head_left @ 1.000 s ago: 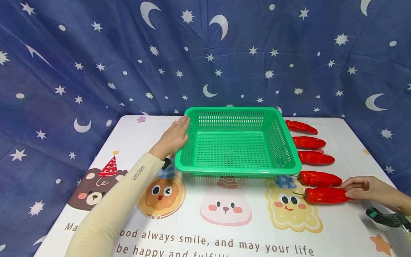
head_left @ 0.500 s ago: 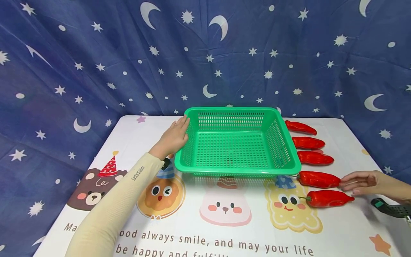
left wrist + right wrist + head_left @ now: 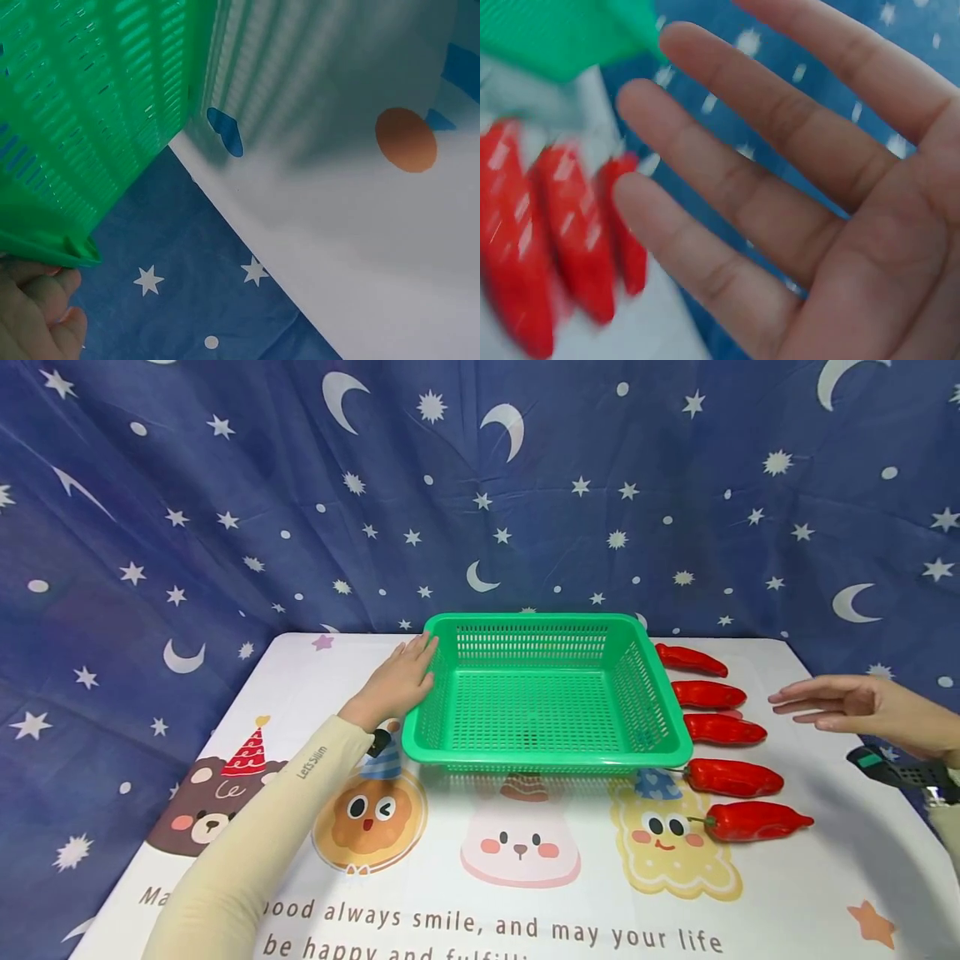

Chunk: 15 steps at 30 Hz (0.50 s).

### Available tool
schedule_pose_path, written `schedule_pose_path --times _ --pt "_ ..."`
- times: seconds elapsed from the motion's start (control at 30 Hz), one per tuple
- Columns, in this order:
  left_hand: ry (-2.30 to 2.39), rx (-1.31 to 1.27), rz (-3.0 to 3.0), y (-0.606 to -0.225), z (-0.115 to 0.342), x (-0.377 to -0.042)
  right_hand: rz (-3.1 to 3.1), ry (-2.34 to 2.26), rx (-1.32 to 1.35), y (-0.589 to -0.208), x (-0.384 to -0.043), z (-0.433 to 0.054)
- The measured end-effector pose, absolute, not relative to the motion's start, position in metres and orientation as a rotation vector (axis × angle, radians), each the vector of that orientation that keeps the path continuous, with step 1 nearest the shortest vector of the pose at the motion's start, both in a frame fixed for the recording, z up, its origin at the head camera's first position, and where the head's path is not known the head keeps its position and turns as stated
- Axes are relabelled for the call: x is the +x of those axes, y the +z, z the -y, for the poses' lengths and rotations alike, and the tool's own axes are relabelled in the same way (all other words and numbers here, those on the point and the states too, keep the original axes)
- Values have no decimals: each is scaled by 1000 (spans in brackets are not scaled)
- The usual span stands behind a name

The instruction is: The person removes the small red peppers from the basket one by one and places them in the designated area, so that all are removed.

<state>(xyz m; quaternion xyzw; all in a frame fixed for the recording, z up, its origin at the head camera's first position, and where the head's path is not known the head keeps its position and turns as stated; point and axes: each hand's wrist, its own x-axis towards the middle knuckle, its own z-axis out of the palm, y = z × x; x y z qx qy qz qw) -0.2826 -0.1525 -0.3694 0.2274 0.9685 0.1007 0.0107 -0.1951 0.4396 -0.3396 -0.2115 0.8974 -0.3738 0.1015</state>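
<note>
We see a green basket standing on a white table cover printed with cartoon animals and a line of lettering; the basket sits toward the far middle of the cover, with nothing in it that we can make out; the left hand lies flat against the basket's left outer wall, fingers straight and pointing toward the far corner, holding nothing in a curl; from the left wrist view the basket's slotted wall fills the upper left, and the fingertips touch under its rim; a cream sleeve covers the left forearm; just to the right of the basket five red peppers lie in a column, each apart from the next, with stems toward the basket; the farthest pepper lies by the far right corner, and the nearest pepper lies beyond the basket's near right corner, on a yellow cartoon figure; the right hand hovers above the table to the right of the upper peppers, palm down, fingers spread and straight, touching none of them and holding nothing; the right wrist view shows its open palm with the fingers stretched, and blurred peppers below them; a dark blue cloth with white stars and moons hangs behind the table.
</note>
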Motion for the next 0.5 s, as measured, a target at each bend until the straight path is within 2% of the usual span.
schedule_pose_path --times 0.2,0.33,0.5 --pt "248 750 -3026 -364 157 -289 -2644 -1168 -792 -290 -223 -390" --pt "262 707 -2985 -343 160 -291 -2640 -1223 -863 -262 -238 -352" --pt "293 636 -3008 -303 155 -295 -2776 -1297 -732 -235 -255 -301"
